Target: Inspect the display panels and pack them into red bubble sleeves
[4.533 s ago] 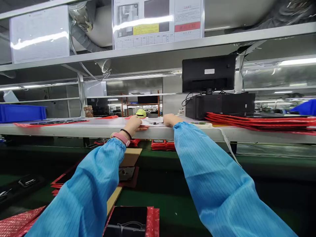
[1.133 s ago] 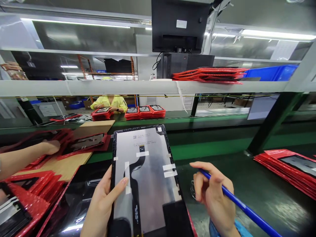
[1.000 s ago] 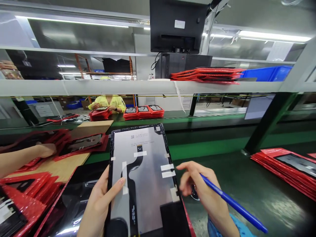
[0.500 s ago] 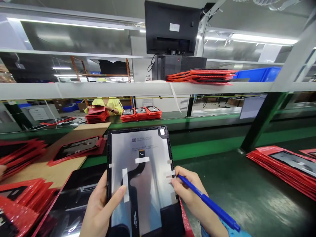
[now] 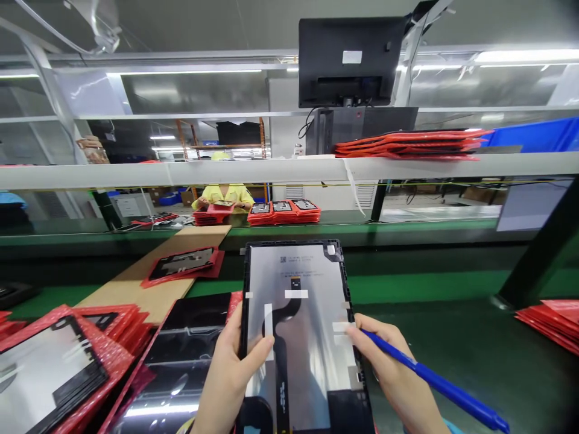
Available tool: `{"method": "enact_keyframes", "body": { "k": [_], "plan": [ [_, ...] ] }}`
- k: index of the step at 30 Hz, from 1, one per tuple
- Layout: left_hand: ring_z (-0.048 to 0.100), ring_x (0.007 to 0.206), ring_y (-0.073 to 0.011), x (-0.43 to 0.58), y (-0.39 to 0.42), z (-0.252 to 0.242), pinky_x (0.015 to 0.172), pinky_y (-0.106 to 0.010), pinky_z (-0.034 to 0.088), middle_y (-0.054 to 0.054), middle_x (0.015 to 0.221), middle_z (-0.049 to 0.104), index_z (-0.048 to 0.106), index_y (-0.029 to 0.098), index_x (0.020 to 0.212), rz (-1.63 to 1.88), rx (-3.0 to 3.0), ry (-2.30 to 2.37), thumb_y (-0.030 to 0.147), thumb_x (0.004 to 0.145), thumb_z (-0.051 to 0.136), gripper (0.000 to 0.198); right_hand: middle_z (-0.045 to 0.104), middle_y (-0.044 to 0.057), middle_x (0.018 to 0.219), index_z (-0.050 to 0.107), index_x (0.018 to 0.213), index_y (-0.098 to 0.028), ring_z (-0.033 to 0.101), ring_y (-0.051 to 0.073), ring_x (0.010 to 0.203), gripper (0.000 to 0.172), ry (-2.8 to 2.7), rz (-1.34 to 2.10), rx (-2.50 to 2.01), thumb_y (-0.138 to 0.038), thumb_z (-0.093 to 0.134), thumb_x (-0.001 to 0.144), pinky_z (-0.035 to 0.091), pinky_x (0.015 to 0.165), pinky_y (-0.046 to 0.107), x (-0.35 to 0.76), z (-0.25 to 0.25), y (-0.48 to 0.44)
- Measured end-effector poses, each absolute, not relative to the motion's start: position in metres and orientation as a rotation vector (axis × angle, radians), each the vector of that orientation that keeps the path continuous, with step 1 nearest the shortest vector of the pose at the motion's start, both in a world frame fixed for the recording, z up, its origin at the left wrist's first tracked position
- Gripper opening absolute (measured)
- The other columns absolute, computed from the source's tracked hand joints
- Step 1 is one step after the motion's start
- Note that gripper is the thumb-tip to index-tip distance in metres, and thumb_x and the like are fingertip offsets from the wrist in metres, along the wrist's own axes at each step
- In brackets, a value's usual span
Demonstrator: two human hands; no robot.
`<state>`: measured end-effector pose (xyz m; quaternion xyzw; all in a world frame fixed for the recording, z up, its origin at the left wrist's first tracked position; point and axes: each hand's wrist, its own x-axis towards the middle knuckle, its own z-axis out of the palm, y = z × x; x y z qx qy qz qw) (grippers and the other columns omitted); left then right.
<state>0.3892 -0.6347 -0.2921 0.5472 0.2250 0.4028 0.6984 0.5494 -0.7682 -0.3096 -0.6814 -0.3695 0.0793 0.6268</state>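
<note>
A tablet screen assembly faces me with its silvery back up, a black frame round it, a dark ribbon cable and strips of white tape on it. My left hand grips its left edge, thumb resting on the back near a long white strip. At the right edge, my right hand pinches around a short white tape tab. A blue pen is tucked in the same hand, its far end pointing down to the right. Whether those fingertips grip the tab I cannot tell.
Dark glossy panels lie left of my left hand, beside screens in red bubble bags. Another bagged screen rests on a wooden board. More red bags lie right. A shelf rail crosses ahead; a co-worker sits beyond.
My view has swung left, so the scene sits further right. Both hands keep hold of the screen, and the pen stays in my right hand. The co-worker's hands have moved.
</note>
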Motion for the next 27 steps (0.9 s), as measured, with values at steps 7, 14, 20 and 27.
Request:
{"method": "enact_keyframes", "body": {
  "k": [7, 14, 20, 27],
  "plan": [
    [0.069, 0.079, -0.0192, 0.39, -0.637, -0.292, 0.07, -0.022, 0.053, -0.007, 0.104, 0.072, 0.055, 0.019, 0.124, 0.896, 1.227, 0.49, 0.033, 0.06, 0.08, 0.07, 0.034, -0.003, 0.051, 0.041, 0.051, -0.02, 0.032, 0.012, 0.05, 0.036, -0.956, 0.143, -1.665, -0.04, 0.05, 0.079, 0.028, 0.046, 0.024, 0.549, -0.298, -0.766],
    [0.063, 0.103, -0.0226, 0.392, -0.636, -0.291, 0.082, -0.022, 0.05, -0.004, 0.112, 0.069, 0.061, 0.021, 0.115, 0.912, 1.269, 0.467, 0.026, 0.062, 0.076, 0.055, 0.02, -0.005, 0.056, 0.032, 0.055, -0.021, 0.02, 0.011, 0.053, 0.041, -0.924, 0.167, -1.83, -0.048, 0.05, 0.079, 0.018, 0.048, 0.025, 0.553, -0.301, -0.763],
    [0.066, 0.088, -0.0185, 0.391, -0.629, -0.294, 0.077, -0.022, 0.049, -0.001, 0.1, 0.072, 0.062, 0.02, 0.111, 0.929, 1.311, 0.539, 0.028, 0.069, 0.072, 0.044, 0.055, -0.001, 0.059, 0.059, 0.079, -0.02, 0.055, 0.017, 0.057, 0.043, -0.83, 0.304, -1.588, -0.061, 0.05, 0.081, 0.045, 0.054, 0.025, 0.561, -0.303, -0.764],
    [0.07, 0.076, -0.0205, 0.382, -0.626, -0.301, 0.077, -0.028, 0.052, -0.006, 0.095, 0.075, 0.067, 0.021, 0.114, 1.156, 2.138, 0.43, 0.021, 0.086, 0.055, 0.03, 0.075, 0.011, 0.089, 0.064, 0.112, -0.024, 0.072, 0.026, 0.073, 0.045, -0.655, 0.53, -1.182, -0.057, 0.06, 0.081, 0.06, 0.062, 0.035, 0.562, -0.3, -0.765]
  ]
}}
